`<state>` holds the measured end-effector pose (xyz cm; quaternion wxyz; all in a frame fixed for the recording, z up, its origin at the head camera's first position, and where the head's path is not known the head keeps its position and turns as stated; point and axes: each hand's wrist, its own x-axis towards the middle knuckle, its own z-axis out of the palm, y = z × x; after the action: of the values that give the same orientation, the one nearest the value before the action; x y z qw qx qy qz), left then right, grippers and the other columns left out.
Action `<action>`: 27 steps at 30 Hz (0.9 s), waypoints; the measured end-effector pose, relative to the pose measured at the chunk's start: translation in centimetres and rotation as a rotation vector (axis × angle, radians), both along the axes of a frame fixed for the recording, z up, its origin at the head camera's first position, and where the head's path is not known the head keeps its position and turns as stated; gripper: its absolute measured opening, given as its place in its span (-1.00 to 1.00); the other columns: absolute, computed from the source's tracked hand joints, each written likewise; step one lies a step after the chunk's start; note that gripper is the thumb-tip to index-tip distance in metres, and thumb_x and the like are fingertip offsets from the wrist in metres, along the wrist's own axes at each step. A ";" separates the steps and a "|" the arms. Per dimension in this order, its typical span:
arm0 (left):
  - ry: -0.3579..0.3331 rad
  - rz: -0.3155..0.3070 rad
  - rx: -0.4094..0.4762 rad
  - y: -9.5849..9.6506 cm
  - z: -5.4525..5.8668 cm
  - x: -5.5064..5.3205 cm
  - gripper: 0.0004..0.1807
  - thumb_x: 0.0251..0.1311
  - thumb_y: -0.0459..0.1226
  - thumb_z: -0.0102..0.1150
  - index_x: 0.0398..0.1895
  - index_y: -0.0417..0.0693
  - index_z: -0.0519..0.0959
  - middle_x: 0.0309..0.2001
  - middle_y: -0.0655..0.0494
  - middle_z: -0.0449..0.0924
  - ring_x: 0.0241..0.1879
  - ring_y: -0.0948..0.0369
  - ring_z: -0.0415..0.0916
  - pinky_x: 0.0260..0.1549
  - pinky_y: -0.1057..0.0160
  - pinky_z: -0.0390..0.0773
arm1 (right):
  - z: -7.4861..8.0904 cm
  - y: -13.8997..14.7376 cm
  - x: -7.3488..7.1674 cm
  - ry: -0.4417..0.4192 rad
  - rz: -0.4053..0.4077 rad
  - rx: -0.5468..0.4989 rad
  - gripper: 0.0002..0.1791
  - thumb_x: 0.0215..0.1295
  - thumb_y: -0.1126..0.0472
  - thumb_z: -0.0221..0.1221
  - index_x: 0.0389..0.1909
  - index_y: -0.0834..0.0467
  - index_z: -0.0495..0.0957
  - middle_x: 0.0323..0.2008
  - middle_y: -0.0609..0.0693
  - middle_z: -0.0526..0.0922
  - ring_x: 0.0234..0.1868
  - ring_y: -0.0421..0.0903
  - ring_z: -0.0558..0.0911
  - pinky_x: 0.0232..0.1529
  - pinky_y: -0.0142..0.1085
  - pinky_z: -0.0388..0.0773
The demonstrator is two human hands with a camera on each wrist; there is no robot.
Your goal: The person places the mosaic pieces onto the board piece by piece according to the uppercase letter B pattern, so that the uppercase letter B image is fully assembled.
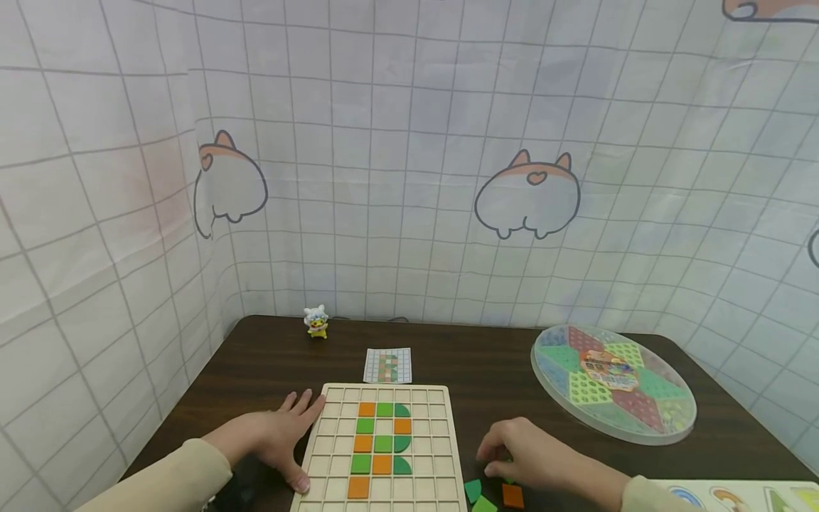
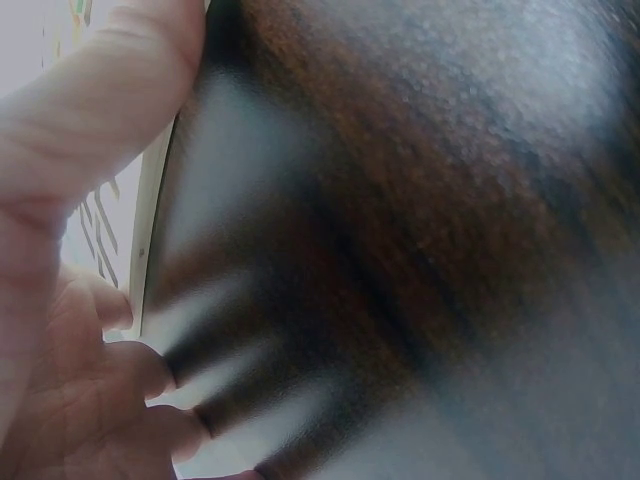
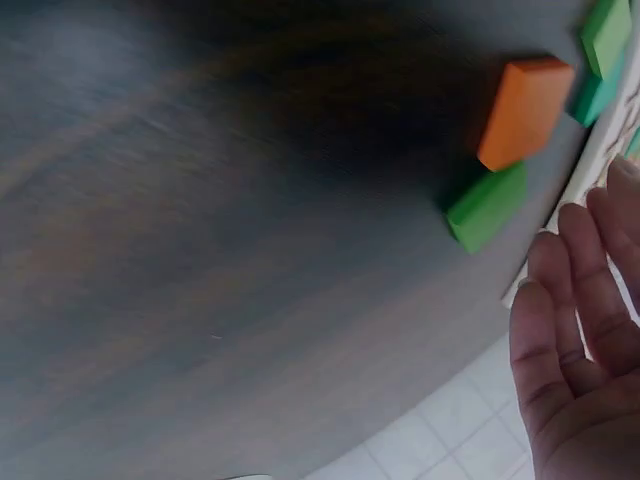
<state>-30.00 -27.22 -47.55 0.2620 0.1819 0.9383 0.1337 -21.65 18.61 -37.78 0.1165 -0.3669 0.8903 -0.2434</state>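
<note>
A pale gridded board [image 1: 439, 428] carries orange and green square tiles and dark green quarter-round tiles in its middle columns. My left hand [image 1: 280, 435] rests along the board's left edge with its fingers spread; the left wrist view shows thumb and fingers by the board's side [image 2: 152, 220]. Right of the board, my right hand [image 1: 526, 454] hovers over loose tiles, fingers slightly bent and nothing seen between them. Among those tiles are an orange square [image 3: 527, 110], a green tile [image 3: 490, 207] beside it, another green tile [image 1: 484, 505] and a dark green quarter-round [image 1: 473, 491].
Behind the board lies a small pattern card [image 1: 387, 365]. A small figurine [image 1: 316, 322] stands at the back left. A round Chinese checkers board [image 1: 614, 384] lies at the right, with a white picture board [image 1: 736, 496] at the front right. Grid-patterned cloth surrounds the dark table [image 1: 473, 355].
</note>
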 end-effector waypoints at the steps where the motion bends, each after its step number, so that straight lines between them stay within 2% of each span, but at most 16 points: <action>1: 0.000 0.001 0.000 0.0 0.0 0.0 0.68 -0.49 0.47 0.52 0.69 0.12 -0.25 0.67 -0.20 -0.34 0.62 -0.32 -0.37 0.38 -0.45 0.10 | -0.4 0.4 -0.1 -0.007 0.001 0.008 -0.90 0.29 0.25 0.37 -0.20 0.11 0.76 -0.26 -0.14 0.76 -0.28 -0.40 0.62 -0.30 -0.41 0.61; 3: 0.001 0.001 0.000 0.0 0.0 0.0 0.68 -0.49 0.47 0.52 0.69 0.12 -0.25 0.67 -0.21 -0.34 0.62 -0.32 -0.37 0.38 -0.45 0.09 | -1.8 1.4 -1.0 0.007 0.028 0.013 -0.88 0.33 0.21 0.36 -0.14 0.08 0.75 -0.23 -0.15 0.74 -0.24 -0.37 0.62 -0.27 -0.39 0.61; 7: -0.002 -0.003 0.001 -0.1 -0.2 -0.1 0.67 -0.48 0.46 0.52 0.69 0.12 -0.25 0.67 -0.21 -0.35 0.62 -0.32 -0.38 0.38 -0.45 0.10 | -6.9 4.7 -4.6 0.030 0.077 0.017 -0.82 0.39 0.08 0.32 -0.03 -0.14 0.71 -0.12 -0.28 0.67 -0.12 -0.38 0.60 -0.20 -0.37 0.61; 10: -0.007 -0.008 0.005 -0.3 -0.4 -0.3 0.68 -0.48 0.47 0.51 0.69 0.14 -0.26 0.67 -0.20 -0.36 0.62 -0.32 -0.39 0.38 -0.45 0.09 | -9.8 6.8 -7.1 -0.034 0.078 0.063 -0.71 0.31 0.05 0.38 0.00 -0.34 0.66 -0.06 -0.39 0.61 -0.05 -0.42 0.56 -0.13 -0.38 0.62; 11: -0.008 -0.009 0.007 -0.3 -0.4 -0.3 0.68 -0.49 0.48 0.50 0.69 0.14 -0.27 0.67 -0.20 -0.37 0.62 -0.32 -0.39 0.38 -0.45 0.09 | -10.2 7.2 -7.6 -0.061 0.074 0.082 -0.67 0.28 0.07 0.40 0.00 -0.38 0.66 -0.06 -0.40 0.60 -0.05 -0.44 0.56 -0.12 -0.39 0.62; 14: -0.009 -0.012 0.009 -0.4 -0.6 -0.5 0.69 -0.50 0.49 0.50 0.70 0.16 -0.28 0.67 -0.20 -0.38 0.62 -0.32 -0.40 0.38 -0.45 0.09 | -10.7 7.9 -8.4 -0.081 0.072 0.119 -0.59 0.18 0.08 0.47 -0.02 -0.42 0.65 -0.06 -0.40 0.57 -0.10 -0.44 0.55 -0.13 -0.40 0.61; 17: -0.008 -0.015 0.007 -0.5 -0.7 -0.7 0.69 -0.50 0.49 0.49 0.70 0.17 -0.28 0.67 -0.20 -0.39 0.62 -0.32 -0.41 0.38 -0.45 0.09 | -10.7 8.0 -8.5 -0.045 0.067 0.119 -0.58 0.14 0.09 0.50 -0.06 -0.42 0.65 -0.11 -0.39 0.57 -0.18 -0.44 0.54 -0.20 -0.41 0.59; 21: -0.010 -0.017 0.003 -0.6 -0.8 -0.8 0.69 -0.49 0.49 0.50 0.69 0.17 -0.29 0.67 -0.21 -0.39 0.62 -0.32 -0.41 0.37 -0.45 0.10 | -10.2 7.7 -7.9 0.007 0.078 0.093 -0.63 0.14 0.10 0.50 -0.11 -0.37 0.64 -0.18 -0.38 0.54 -0.26 -0.44 0.49 -0.27 -0.43 0.54; 25: -0.014 -0.012 0.003 -0.5 -0.9 -0.9 0.69 -0.51 0.49 0.50 0.69 0.18 -0.29 0.67 -0.19 -0.39 0.62 -0.31 -0.40 0.37 -0.45 0.10 | -8.9 7.1 -6.6 0.059 0.118 0.049 -0.71 0.22 0.15 0.46 -0.10 -0.19 0.65 -0.23 -0.27 0.53 -0.31 -0.41 0.44 -0.35 -0.41 0.48; 27: -0.016 -0.009 0.005 -0.5 -0.9 -1.0 0.69 -0.51 0.50 0.49 0.69 0.20 -0.28 0.68 -0.17 -0.39 0.63 -0.30 -0.41 0.38 -0.45 0.10 | -8.8 7.1 -6.4 0.067 0.102 0.046 -0.72 0.20 0.14 0.47 -0.11 -0.16 0.65 -0.25 -0.26 0.53 -0.32 -0.42 0.43 -0.35 -0.42 0.48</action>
<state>-30.96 -27.75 -48.41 0.2699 0.1859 0.9349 0.1362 -28.06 25.67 -46.56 0.1071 -0.4169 0.8792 -0.2042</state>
